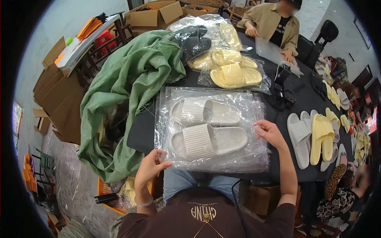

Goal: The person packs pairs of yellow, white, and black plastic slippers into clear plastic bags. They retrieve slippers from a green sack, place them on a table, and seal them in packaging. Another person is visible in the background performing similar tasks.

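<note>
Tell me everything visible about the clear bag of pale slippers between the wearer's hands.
The clear bag looks like thin, glossy plastic film, creased and catching the light. It lies flat over what look like more clear bags on the black table. Inside, two off-white slippers rest soles down, side by side, toes leftward, with broad ribbed straps. The left hand is at the near left corner, the right hand at the right edge; how firmly either grips is unclear.

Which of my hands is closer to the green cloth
Left. Your left hand is beside the lower edge of the green cloth, at the near left corner of the clear bag; your right hand is at the bag's right edge, farther away.
</note>
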Motion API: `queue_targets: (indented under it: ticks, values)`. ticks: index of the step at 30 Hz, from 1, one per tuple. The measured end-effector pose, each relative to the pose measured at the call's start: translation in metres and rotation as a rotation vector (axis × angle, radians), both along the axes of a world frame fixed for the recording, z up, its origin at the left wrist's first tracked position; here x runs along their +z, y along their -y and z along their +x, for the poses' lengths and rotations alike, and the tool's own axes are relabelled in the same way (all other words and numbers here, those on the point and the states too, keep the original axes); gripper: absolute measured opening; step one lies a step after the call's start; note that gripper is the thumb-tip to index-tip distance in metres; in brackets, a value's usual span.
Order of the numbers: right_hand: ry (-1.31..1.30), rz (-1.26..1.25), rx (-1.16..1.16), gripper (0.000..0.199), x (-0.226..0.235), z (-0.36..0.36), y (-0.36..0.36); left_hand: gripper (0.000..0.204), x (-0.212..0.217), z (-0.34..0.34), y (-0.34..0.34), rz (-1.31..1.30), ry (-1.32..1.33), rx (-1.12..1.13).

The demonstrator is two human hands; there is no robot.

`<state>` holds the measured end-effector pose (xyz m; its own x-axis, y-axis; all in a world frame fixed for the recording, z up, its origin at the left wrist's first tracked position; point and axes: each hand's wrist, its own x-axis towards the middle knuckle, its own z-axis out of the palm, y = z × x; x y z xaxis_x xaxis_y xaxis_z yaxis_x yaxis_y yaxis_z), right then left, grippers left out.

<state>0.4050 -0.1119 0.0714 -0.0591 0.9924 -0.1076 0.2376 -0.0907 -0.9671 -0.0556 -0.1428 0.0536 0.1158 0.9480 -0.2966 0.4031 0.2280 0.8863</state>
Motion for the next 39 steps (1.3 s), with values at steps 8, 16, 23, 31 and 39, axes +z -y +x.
queue_targets:
  ticks: [8, 16, 23, 31, 39]
  values:
    - [0.902, 0.564, 0.711, 0.066, -0.009, -0.07, -0.063, 0.029, 0.007, 0.011, -0.014, 0.015, 0.004, 0.068]
    - [0.821, 0.547, 0.661, 0.054, -0.043, -0.121, -0.089, 0.037, 0.005, 0.007, -0.066, 0.504, -0.309, 0.045]
    - [0.878, 0.699, 0.561, 0.042, -0.079, -0.126, -0.111, 0.034, -0.029, 0.025, -0.179, 0.444, -0.455, 0.145]
    - [0.642, 0.738, 0.676, 0.036, -0.054, -0.137, -0.089, 0.016, -0.049, 0.027, -0.214, 0.442, 0.148, 0.316]
    - [0.9, 0.733, 0.699, 0.042, -0.063, -0.13, -0.09, 0.049, -0.028, 0.054, -0.171, 1.014, -0.436, 0.157]
